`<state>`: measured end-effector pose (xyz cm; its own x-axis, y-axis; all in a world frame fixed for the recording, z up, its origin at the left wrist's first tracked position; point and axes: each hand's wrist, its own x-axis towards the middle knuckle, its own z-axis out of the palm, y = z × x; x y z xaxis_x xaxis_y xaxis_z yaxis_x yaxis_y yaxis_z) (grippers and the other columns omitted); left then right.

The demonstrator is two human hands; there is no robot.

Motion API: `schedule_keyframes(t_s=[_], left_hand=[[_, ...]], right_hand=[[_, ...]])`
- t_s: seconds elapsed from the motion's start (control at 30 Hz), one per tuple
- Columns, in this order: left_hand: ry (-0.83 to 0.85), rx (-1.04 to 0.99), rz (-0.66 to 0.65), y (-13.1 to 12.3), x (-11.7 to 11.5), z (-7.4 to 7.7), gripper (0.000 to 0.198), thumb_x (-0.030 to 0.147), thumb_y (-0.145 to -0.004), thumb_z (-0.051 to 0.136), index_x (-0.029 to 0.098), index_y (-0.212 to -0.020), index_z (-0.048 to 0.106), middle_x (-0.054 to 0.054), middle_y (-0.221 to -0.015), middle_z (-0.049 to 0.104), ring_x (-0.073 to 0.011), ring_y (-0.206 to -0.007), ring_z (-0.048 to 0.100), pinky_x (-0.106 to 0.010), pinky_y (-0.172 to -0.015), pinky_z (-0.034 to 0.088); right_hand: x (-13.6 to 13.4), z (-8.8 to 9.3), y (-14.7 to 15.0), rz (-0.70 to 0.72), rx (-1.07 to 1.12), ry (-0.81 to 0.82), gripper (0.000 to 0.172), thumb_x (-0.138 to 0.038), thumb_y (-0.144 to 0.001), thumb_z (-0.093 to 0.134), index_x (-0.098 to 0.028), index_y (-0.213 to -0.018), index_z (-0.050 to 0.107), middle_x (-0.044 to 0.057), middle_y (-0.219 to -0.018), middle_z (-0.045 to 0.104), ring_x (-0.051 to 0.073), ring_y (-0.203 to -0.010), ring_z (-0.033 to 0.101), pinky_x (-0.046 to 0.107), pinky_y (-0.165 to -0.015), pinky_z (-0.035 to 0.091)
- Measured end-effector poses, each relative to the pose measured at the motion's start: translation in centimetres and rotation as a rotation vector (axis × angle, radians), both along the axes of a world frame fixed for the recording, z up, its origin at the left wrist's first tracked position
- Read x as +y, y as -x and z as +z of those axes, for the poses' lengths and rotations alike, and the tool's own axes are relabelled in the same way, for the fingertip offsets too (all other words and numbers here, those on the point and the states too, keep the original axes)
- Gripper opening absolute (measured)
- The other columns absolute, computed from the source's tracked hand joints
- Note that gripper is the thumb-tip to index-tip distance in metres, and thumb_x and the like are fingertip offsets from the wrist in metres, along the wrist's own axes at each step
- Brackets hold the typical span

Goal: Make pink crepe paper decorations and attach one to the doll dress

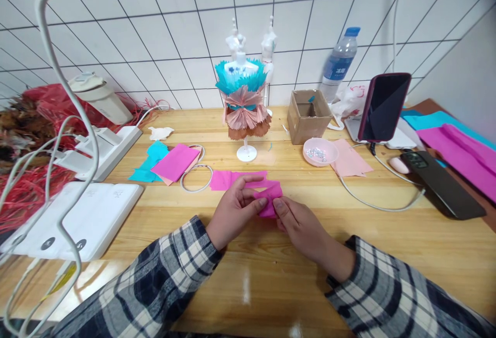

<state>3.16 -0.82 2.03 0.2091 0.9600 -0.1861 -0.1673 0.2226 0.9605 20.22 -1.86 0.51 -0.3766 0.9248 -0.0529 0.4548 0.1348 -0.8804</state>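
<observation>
Both hands hold one small folded piece of magenta crepe paper (270, 193) low over the table. My left hand (237, 206) pinches its left side between thumb and fingers, the index finger stretched along the top. On the right edge, my right hand (300, 224) grips it with the thumb on top. Just behind lies a flat magenta paper strip (222, 180), partly hidden by my left hand. Beyond it stands a small white dress form (240, 66) wearing a ruffled paper dress (245, 105) in turquoise, pale pink and brown.
At left lie magenta (176, 162) and turquoise paper pieces (149, 162), a coiled cable (197, 178), a power strip (112, 149) and a white power bank (96, 214). At right are a cardboard box (309, 118), a pink bowl of sequins (320, 152), a bottle (341, 64) and phones (437, 183).
</observation>
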Motion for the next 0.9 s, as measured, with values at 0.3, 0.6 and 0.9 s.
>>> schedule_keyframes(t_s=[0.3,0.6,0.9], left_hand=[[-0.026,0.068,0.008,0.06,0.38,-0.54,0.032,0.039,-0.07,0.078,0.014,-0.08,0.061,0.002,-0.065,0.06,-0.0097,-0.059,0.052,-0.023,-0.058,0.04],[-0.031,0.078,0.024,0.05,0.34,-0.33,0.031,0.038,-0.072,0.076,0.014,-0.08,0.058,0.004,-0.064,0.056,-0.0083,-0.059,0.048,-0.022,-0.057,0.037],[-0.024,0.065,-0.005,-0.1,0.21,-0.36,0.031,0.038,-0.074,0.075,0.015,-0.075,0.056,0.004,-0.063,0.055,-0.0082,-0.059,0.048,-0.022,-0.057,0.037]], right_hand=[[0.05,0.28,0.01,-0.009,-0.002,-0.02,0.044,-0.05,-0.1,0.024,-0.022,-0.073,0.045,0.001,-0.068,0.057,0.016,-0.063,0.052,0.028,-0.059,0.036],[-0.01,0.05,-0.04,-0.001,0.009,-0.02,0.046,-0.052,-0.1,0.023,-0.022,-0.072,0.044,0.001,-0.068,0.057,0.015,-0.063,0.051,0.028,-0.06,0.037],[0.12,0.14,0.06,-0.014,0.011,-0.018,0.044,-0.051,-0.1,0.024,-0.022,-0.072,0.043,0.0,-0.067,0.055,0.015,-0.061,0.049,0.028,-0.059,0.036]])
